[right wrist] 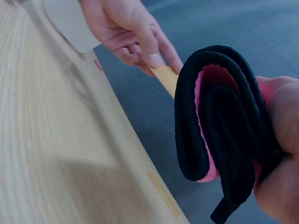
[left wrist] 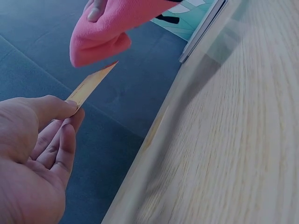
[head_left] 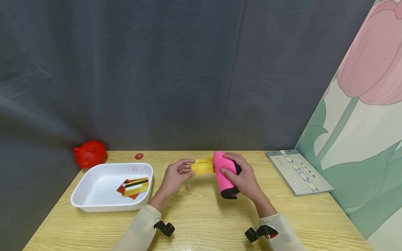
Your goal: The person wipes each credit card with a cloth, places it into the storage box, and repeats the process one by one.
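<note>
Above the middle of the table, my left hand [head_left: 178, 175] pinches a gold card [head_left: 202, 166] by one end between thumb and fingertips. A folded pink cloth [head_left: 223, 174] with black edging is gripped in my right hand [head_left: 243, 176], held up off the table. From the head, the card's far end meets the cloth's left side, while the left wrist view [left wrist: 93, 84] shows the card just below the cloth with a small gap. In the right wrist view the cloth's rolled black-edged layers [right wrist: 219, 121] face the camera and cover part of the card.
A white plastic tray [head_left: 94, 205] stands at the left with several cards [head_left: 136, 187] lying in it. Behind it sit a red piggy bank [head_left: 90, 154] and a red poker chip [head_left: 139, 156]. A grey booklet [head_left: 298, 172] lies at the right by the floral wall. A dark curtain [head_left: 188, 76] hangs behind the table.
</note>
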A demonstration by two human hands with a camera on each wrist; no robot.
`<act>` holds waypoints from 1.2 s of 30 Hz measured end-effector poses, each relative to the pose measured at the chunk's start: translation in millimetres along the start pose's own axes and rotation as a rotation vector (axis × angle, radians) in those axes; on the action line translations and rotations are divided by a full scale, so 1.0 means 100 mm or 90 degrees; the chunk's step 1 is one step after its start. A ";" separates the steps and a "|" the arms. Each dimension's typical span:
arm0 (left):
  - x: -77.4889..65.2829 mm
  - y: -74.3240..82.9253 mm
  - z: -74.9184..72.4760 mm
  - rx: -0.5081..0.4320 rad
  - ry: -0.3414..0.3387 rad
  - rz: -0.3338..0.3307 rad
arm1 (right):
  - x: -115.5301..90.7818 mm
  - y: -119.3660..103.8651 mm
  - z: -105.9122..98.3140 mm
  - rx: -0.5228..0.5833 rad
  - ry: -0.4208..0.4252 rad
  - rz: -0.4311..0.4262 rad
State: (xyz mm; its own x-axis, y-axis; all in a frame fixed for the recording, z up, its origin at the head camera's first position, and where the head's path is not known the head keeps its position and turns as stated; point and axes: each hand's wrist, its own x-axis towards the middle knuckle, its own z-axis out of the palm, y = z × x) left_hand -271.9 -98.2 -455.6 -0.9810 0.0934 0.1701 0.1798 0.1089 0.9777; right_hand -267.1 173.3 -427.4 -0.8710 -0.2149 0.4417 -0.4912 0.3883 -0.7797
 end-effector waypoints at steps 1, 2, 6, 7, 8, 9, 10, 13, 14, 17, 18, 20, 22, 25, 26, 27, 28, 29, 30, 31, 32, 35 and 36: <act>0.00 0.00 0.00 0.000 0.000 0.001 | 0.00 0.00 0.02 0.000 -0.006 -0.001; 0.00 0.00 0.01 -0.001 0.000 0.001 | -0.01 0.00 0.05 -0.002 -0.010 -0.003; -0.01 0.02 0.03 -0.007 0.000 0.005 | -0.03 -0.01 0.13 -0.010 -0.022 -0.013; -0.01 0.03 0.03 -0.007 0.000 0.006 | -0.03 -0.01 0.14 -0.011 -0.023 -0.015; -0.01 0.03 0.04 -0.007 0.001 0.008 | -0.04 -0.01 0.16 -0.012 -0.024 -0.017; -0.01 0.03 0.05 -0.006 0.002 0.010 | -0.04 -0.02 0.17 -0.012 -0.025 -0.017; -0.01 0.02 0.06 -0.004 0.001 0.011 | -0.04 -0.03 0.18 -0.012 -0.027 -0.016; -0.02 0.02 0.09 0.001 -0.001 0.015 | -0.06 -0.04 0.22 -0.009 -0.031 -0.021; -0.02 0.02 0.09 0.001 -0.002 0.016 | -0.06 -0.04 0.23 -0.009 -0.033 -0.025; -0.03 0.02 0.12 -0.004 -0.002 0.026 | -0.06 -0.05 0.27 -0.007 -0.039 -0.040; -0.03 0.02 0.12 -0.005 -0.002 0.030 | -0.07 -0.05 0.28 -0.008 -0.042 -0.043; -0.03 0.01 0.14 -0.010 -0.002 0.040 | -0.07 -0.07 0.30 -0.011 -0.049 -0.051; -0.03 0.01 0.16 -0.016 -0.001 0.045 | -0.07 -0.10 0.31 -0.013 -0.055 -0.056; -0.03 0.02 0.17 -0.019 0.001 0.046 | -0.08 -0.12 0.33 -0.021 -0.066 -0.063; -0.03 0.02 0.18 -0.021 0.001 0.046 | -0.08 -0.13 0.33 -0.024 -0.069 -0.066; -0.04 0.02 0.18 -0.022 0.002 0.042 | -0.08 -0.13 0.34 -0.026 -0.072 -0.068; -0.04 0.02 0.18 -0.024 0.002 0.041 | -0.09 -0.13 0.35 -0.027 -0.075 -0.070; -0.05 0.02 0.18 -0.025 0.003 0.039 | -0.09 -0.13 0.35 -0.027 -0.077 -0.072; -0.05 0.02 0.18 -0.025 0.003 0.038 | -0.09 -0.13 0.36 -0.026 -0.078 -0.074; -0.05 0.02 0.18 -0.026 0.002 0.037 | -0.09 -0.13 0.37 -0.025 -0.077 -0.077; -0.05 0.02 0.17 -0.027 0.002 0.037 | -0.09 -0.13 0.37 -0.024 -0.077 -0.078; -0.04 0.02 0.17 -0.030 -0.001 0.038 | -0.09 -0.12 0.37 -0.025 -0.069 -0.075; -0.04 0.03 0.17 -0.030 -0.003 0.039 | -0.08 -0.10 0.36 -0.029 -0.064 -0.073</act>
State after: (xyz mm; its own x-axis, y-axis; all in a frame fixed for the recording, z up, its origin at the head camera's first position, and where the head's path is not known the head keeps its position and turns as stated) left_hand -266.0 -81.2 -455.9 -0.9678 0.1027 0.2296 0.2362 0.0567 0.9701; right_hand -254.9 138.6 -439.3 -0.8067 -0.3477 0.4778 -0.5882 0.3955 -0.7054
